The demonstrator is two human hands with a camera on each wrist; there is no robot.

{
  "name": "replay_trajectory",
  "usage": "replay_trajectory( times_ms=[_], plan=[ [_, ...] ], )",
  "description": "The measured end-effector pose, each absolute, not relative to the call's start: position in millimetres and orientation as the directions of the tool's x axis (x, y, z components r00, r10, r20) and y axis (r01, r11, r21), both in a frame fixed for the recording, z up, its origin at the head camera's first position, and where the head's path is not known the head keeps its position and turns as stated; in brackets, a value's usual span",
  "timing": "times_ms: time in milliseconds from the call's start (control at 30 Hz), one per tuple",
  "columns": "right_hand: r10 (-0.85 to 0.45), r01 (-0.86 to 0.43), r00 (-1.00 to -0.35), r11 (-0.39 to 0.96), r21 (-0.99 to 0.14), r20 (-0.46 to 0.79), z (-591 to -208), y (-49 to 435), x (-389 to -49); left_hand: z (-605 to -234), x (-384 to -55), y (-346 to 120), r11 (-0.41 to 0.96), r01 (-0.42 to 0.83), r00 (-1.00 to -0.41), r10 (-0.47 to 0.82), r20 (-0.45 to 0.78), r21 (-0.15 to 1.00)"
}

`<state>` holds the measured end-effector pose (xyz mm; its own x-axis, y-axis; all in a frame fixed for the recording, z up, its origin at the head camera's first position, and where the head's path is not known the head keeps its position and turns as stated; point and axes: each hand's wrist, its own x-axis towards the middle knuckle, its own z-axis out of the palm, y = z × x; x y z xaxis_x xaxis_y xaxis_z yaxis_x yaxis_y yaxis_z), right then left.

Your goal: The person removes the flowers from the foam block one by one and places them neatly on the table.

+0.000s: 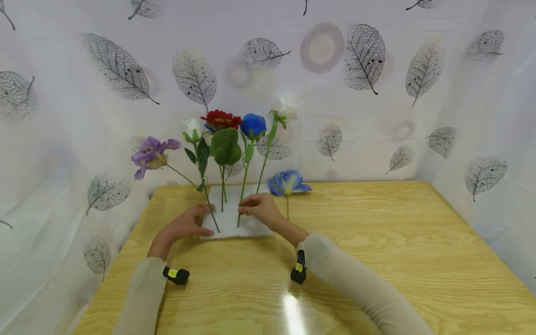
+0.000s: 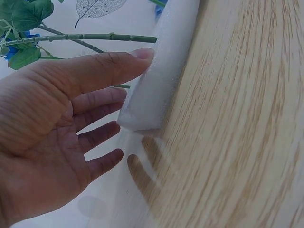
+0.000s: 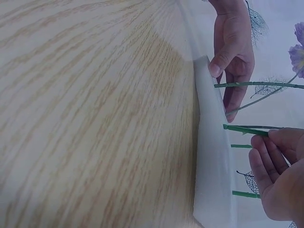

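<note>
Several stems (image 3: 244,194) near right grip (image 1: 261,209), curtain (image 1: 364,139) behind

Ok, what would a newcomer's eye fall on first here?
Likely the ruffled dark-red flower and the round royal-blue flower to its right, high above the white foam slab. Then the right hand, its fingers pinching a slender green stem over the slab. The ruffled purple flower also stands out, leftmost in the head view.

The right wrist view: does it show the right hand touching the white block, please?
No, the right hand pinches a stem, clear of the white block.
</note>
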<state>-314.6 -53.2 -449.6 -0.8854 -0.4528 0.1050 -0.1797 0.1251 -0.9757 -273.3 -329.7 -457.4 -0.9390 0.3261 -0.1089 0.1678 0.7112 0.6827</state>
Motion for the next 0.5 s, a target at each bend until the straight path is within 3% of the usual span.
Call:
replay_trajectory(
  times_ms=[500],
  plan=[
    [-0.468, -0.264, -0.867, 0.143, -0.954, 0.170, -429.1, -39.2, -317.0, -458.4, -273.3, -331.4, 0.713, 0.194, -0.936, 0.340, -0.091, 0.674]
  ],
)
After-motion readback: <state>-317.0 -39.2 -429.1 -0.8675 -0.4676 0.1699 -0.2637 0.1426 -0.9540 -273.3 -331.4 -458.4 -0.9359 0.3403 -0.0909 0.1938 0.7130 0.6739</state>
